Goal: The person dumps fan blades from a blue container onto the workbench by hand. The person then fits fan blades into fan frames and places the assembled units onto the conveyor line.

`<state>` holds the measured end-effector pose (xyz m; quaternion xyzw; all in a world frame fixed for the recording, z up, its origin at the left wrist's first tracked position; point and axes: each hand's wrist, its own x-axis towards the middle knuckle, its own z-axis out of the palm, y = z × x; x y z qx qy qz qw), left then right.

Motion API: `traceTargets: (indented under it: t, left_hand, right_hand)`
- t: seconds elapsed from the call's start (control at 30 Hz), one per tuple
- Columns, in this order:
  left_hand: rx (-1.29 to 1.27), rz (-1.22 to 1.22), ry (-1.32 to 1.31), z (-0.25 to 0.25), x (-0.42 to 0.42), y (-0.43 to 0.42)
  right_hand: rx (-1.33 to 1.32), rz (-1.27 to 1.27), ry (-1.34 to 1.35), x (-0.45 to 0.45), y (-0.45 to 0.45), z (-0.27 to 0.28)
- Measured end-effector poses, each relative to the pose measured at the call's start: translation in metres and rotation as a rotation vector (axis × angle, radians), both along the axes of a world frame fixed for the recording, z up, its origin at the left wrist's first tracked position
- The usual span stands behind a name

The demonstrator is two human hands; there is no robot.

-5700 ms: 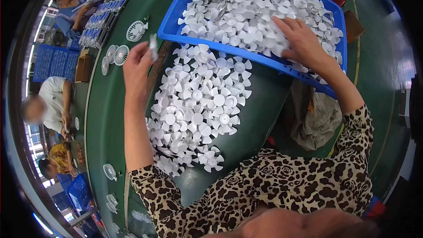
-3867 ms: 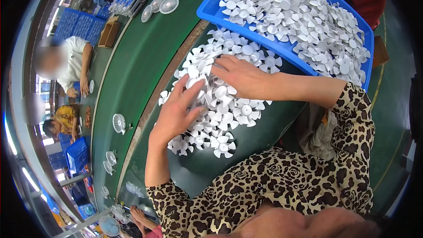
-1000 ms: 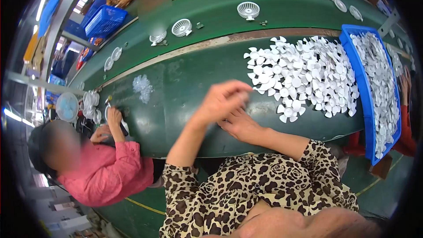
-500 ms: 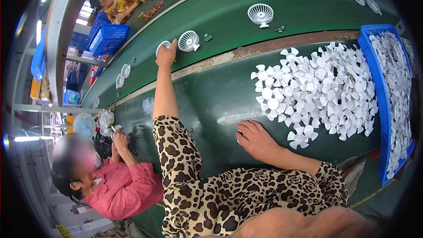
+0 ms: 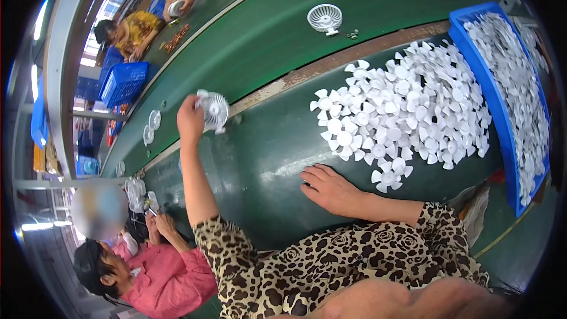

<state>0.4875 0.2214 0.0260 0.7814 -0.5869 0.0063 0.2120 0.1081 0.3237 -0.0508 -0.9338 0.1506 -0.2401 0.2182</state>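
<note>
My left hand (image 5: 191, 119) is closed on a white round fan housing (image 5: 215, 112) with a slatted grille, held over the near edge of the green belt. Part of another white piece shows behind that housing, but my fingers and blur hide its shape. My right hand (image 5: 333, 192) lies palm down on the dark green worktable (image 5: 266, 159), fingers stretched out and nothing in them. To its right spreads a heap of white fan blades (image 5: 407, 106), a single blade piece (image 5: 391, 174) lying nearest to the hand.
A blue tray (image 5: 499, 88) full of fan blades stands at the right. On the conveyor belt (image 5: 254, 47) lie a fan housing (image 5: 325, 19), a small circuit board (image 5: 353, 34) and several grilles. A co-worker in pink (image 5: 159, 272) sits at the left; others work across the belt.
My left hand has drawn back from the belt toward the worktable, bringing the fan housing with it. Two housings formerly there are gone from the belt. My right hand still rests on the worktable.
</note>
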Motion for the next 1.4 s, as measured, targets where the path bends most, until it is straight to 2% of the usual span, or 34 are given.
traceTargets:
  t: [0.13,0.17,0.2,0.27,0.33,0.4,0.47,0.53,0.6,0.67,0.7,0.77,0.8,0.83,0.87,0.9,0.97,1.03,1.1,1.13,1.23,1.3,1.33,1.4]
  left_hand:
    - [0.240,-0.072,0.080,-0.002,-0.014,0.040]
    - [0.258,-0.132,0.019,-0.001,-0.021,0.042]
    - [0.257,-0.136,0.015,0.004,-0.033,0.037]
    - [0.078,-0.201,-0.145,0.014,-0.063,0.015]
    - [-0.052,-0.318,0.031,0.015,-0.095,-0.025]
    - [0.018,-0.323,0.116,0.016,-0.146,-0.074]
    - [0.031,-0.365,0.349,-0.010,-0.185,-0.133]
    - [0.018,-0.269,0.535,-0.042,-0.223,-0.188]
    - [-0.094,-0.154,0.284,-0.061,-0.260,-0.226]
    - [0.070,-0.047,0.236,-0.065,-0.288,-0.238]
    - [0.149,-0.030,0.282,-0.070,-0.295,-0.242]
    - [0.074,0.017,0.446,-0.096,-0.290,-0.256]
    - [-0.102,-0.056,0.433,-0.102,-0.289,-0.252]
    - [-0.107,-0.046,0.424,-0.091,-0.289,-0.237]
    - [-0.123,-0.109,0.549,-0.078,-0.286,-0.219]
    - [-0.143,-0.172,0.670,-0.062,-0.281,-0.197]
    - [-0.070,-0.114,1.081,-0.043,-0.266,-0.152]
    - [-0.038,-0.095,1.217,-0.028,-0.243,-0.097]
    - [-0.157,-0.080,1.393,-0.029,-0.216,-0.048]
    - [-0.218,-0.086,1.384,-0.044,-0.192,-0.028]
    - [-0.308,0.035,1.540,-0.035,-0.176,0.040]
    - [-0.324,-0.008,1.605,-0.037,-0.171,0.073]
    - [-0.325,-0.030,1.682,-0.045,-0.168,0.082]
    - [-0.316,-0.057,1.653,-0.055,-0.170,0.099]
  right_hand:
    - [0.006,-0.013,-0.007,-0.001,0.005,-0.001]
    - [0.002,-0.013,0.006,-0.002,0.006,-0.001]
    - [-0.002,-0.012,0.021,-0.002,0.006,-0.001]
    - [-0.003,-0.015,0.031,-0.003,0.005,-0.001]
    - [-0.002,-0.015,0.042,-0.003,0.007,-0.001]
    - [-0.008,-0.013,0.033,-0.004,0.005,-0.001]
    - [-0.024,-0.019,0.023,-0.004,0.004,-0.005]
    - [-0.070,-0.032,0.015,-0.004,0.004,-0.008]
    - [-0.069,-0.037,0.026,-0.004,0.005,-0.010]
    - [-0.100,-0.020,-0.007,-0.007,0.003,-0.009]
    - [-0.095,-0.020,-0.010,-0.006,0.003,-0.013]
    - [0.003,0.056,-0.049,-0.002,0.005,-0.024]
    - [-0.013,0.044,-0.030,-0.004,0.005,-0.022]
    - [-0.049,0.047,0.063,-0.007,0.002,-0.011]
    - [-0.090,0.052,0.152,-0.009,-0.001,-0.002]
    - [-0.070,-0.034,-0.010,-0.005,0.002,-0.009]
    - [-0.055,-0.048,-0.041,-0.002,0.004,-0.011]
    - [-0.054,-0.024,-0.024,-0.002,0.003,-0.009]
    - [-0.050,-0.023,-0.030,0.000,0.004,-0.013]
    - [-0.057,-0.035,-0.041,0.001,0.004,-0.013]
    - [-0.076,-0.078,-0.093,0.005,0.002,-0.024]
    - [-0.061,-0.058,-0.235,0.003,-0.006,-0.013]
    - [-0.059,-0.093,-0.277,0.001,-0.012,-0.006]
    - [-0.071,-0.231,-0.290,-0.002,-0.022,0.009]
